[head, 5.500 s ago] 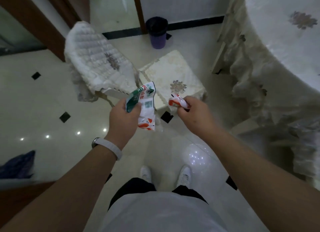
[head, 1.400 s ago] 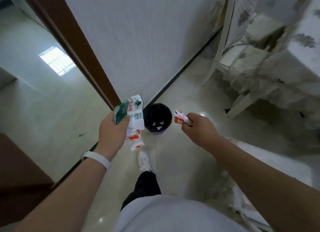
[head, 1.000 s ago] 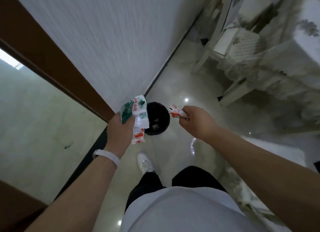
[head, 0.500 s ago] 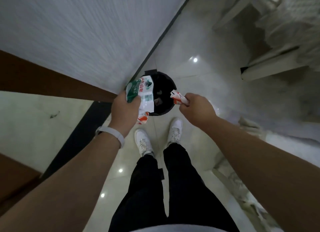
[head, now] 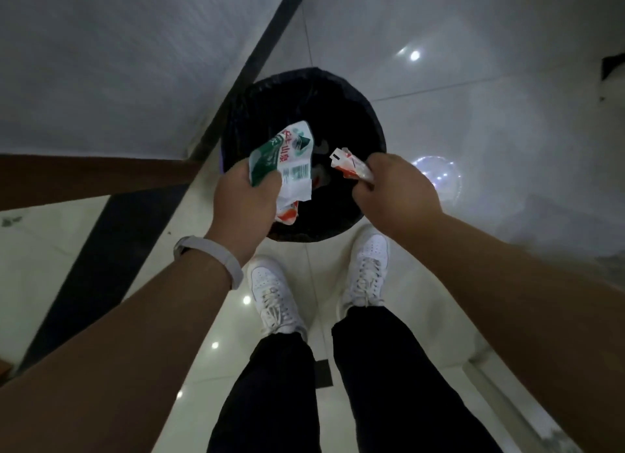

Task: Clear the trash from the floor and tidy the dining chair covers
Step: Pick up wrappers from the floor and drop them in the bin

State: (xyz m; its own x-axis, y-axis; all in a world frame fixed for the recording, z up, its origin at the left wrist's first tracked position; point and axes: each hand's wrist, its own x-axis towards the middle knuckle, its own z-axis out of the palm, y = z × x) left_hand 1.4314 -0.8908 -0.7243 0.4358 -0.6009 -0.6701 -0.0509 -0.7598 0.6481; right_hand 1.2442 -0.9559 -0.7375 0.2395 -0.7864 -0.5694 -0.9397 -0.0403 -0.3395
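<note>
Grip first. Left hand clenched round a crumpled green-and-white wrapper, thumb across its lower edge; a second scrap with orange print hangs loose below the fist at about 5 o'clock from it. Right hand pinches a small red-and-white wrapper between thumb and fingertips, the free end sticking out toward 10 o'clock. Neither piece let go yet.

Both hands sit over the mouth of the black-lined bin, left at its 8 o'clock edge, right at its 4 o'clock edge. I read that placing as deliberate: trash held inside the rim line so it falls into the liner and not onto the tiles. The big wrapper is light and crumpled, so I judge it could drift on release; holding it low over the opening makes sense. A few pale bits already lie in the bin, too dark to name.

Outward: bin stands against the dark skirting of the wall at 11 o'clock, on glossy floor tiles. White shoes planted just short of the bin at 6 o'clock, toes near its rim, so the body is square to it. Pale wristband on the left wrist.

Judgement: trash stage nearly done once both hands open; chair covers not in view here, that part looks still ahead
</note>
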